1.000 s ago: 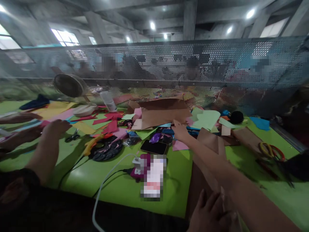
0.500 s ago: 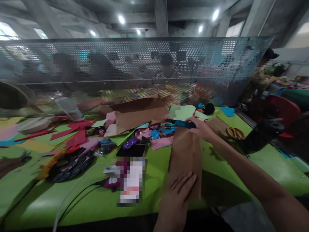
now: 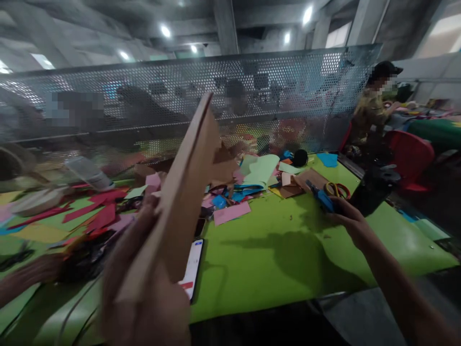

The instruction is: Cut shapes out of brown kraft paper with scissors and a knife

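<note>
My left hand, at the lower left, is closed around a brown paper bag. The bag is raised off the table, tilted, its narrow side edge facing me. To the right, my right hand grips a blue stapler with a dark end, just above the tabletop. The stapler is close to scissors with yellow and red handles and a flat brown paper piece. A phone with a lit screen lies partly hidden behind the bag.
Coloured paper scraps litter the green table. A black container stands at the right, a clear bottle leans at the left. Another person's hand touches a dark bundle. A perforated metal screen runs behind.
The bag has been lifted from the table and swung left in my left hand, which lay flat on it before. My right hand has moved right with the stapler, away from the bag's top.
</note>
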Demonstrator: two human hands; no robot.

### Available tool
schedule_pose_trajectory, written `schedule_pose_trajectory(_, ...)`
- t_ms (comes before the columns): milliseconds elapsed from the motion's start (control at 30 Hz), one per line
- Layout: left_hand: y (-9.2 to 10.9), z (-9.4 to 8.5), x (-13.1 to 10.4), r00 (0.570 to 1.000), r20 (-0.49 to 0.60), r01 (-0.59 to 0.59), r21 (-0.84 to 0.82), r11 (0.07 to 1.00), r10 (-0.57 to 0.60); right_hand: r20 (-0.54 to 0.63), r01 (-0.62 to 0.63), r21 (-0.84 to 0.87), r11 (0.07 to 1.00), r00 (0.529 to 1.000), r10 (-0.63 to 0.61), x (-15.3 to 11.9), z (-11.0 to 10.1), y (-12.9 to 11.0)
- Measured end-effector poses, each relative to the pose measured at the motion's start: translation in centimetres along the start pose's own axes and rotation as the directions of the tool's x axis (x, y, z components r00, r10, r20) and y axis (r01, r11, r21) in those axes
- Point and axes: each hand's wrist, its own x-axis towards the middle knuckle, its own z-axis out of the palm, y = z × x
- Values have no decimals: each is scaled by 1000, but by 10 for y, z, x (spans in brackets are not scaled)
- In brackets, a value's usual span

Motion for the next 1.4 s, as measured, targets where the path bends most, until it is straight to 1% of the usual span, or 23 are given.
schedule_pose_trajectory(33,-5,6,-6,996,66,-67,8,998,66,6,0,3,1000,1000,0,-5,0,3)
schedule_pose_trajectory(67,-13,12,-14,979,167,-125,30,992,119,22,3,-11,1000,1000,-2,-10,-1,6)
schedule_pose_trajectory(100,-23,18,-25,944,297,-169,68,983,142,46,7,-38,999,999,-5,-15,-2,10)
schedule_pose_trajectory(133,-35,24,-38,897,423,-207,139,969,131,67,10,-68,998,998,-6,-20,-3,13)
schedule_pose_trajectory(167,-47,31,-52,852,512,-247,208,946,109,82,16,-99,995,997,-8,-25,-5,17)
schedule_pose_trajectory(200,-59,38,-68,792,606,-285,265,921,71,97,24,-127,992,995,-12,-30,-8,20)
schedule_pose_trajectory(233,-71,45,-83,708,706,-322,310,894,10,115,36,-153,988,993,-19,-36,-12,23)
schedule_pose_trajectory(267,-81,51,-98,618,783,-360,356,862,-66,135,50,-179,983,990,-26,-41,-16,26)
schedule_pose_trajectory(300,-90,57,-112,524,844,-411,371,833,-117,158,66,-207,976,987,-33,-47,-20,28)
schedule_pose_trajectory(333,-96,60,-123,447,879,-453,383,805,-166,184,84,-239,967,982,-40,-52,-25,28)
schedule_pose_trajectory(367,-100,63,-131,386,901,-489,381,784,-197,216,105,-273,956,975,-45,-57,-29,28)
schedule_pose_trajectory(400,-102,64,-136,340,916,-517,373,771,-215,250,123,-308,943,967,-44,-62,-33,27)
schedule_pose_trajectory(433,-102,65,-138,310,924,-534,365,763,-224,283,139,-344,929,958,-39,-67,-36,26)
schedule_pose_trajectory(500,-100,65,-135,274,934,-554,349,756,-231,348,166,-406,899,937,-17,-75,-39,22)
schedule_pose_trajectory(600,-96,66,-123,237,942,-573,334,749,-239,428,213,-462,861,904,6,-83,-36,17)
schedule_pose_trajectory(733,-102,73,-111,192,953,-558,301,773,-233,465,302,-514,803,885,-35,-87,-28,15)
schedule_pose_trajectory(867,-119,78,-110,177,967,-504,248,827,-182,457,321,-562,762,889,-38,-88,-21,15)
schedule_pose_trajectory(967,-132,79,-114,160,979,-460,185,868,-123,457,328,-567,756,889,-44,-90,-18,13)
schedule_pose_trajectory(1033,-138,79,-117,149,982,-447,171,878,-115,456,329,-565,757,889,-46,-91,-17,12)
schedule_pose_trajectory(1233,-141,78,-122,142,984,-515,168,841,-109,445,322,-535,781,893,-63,-93,-14,10)
schedule_pose_trajectory(1400,-139,79,-121,121,985,-538,170,826,-124,432,330,-523,785,898,-90,-94,-16,12)
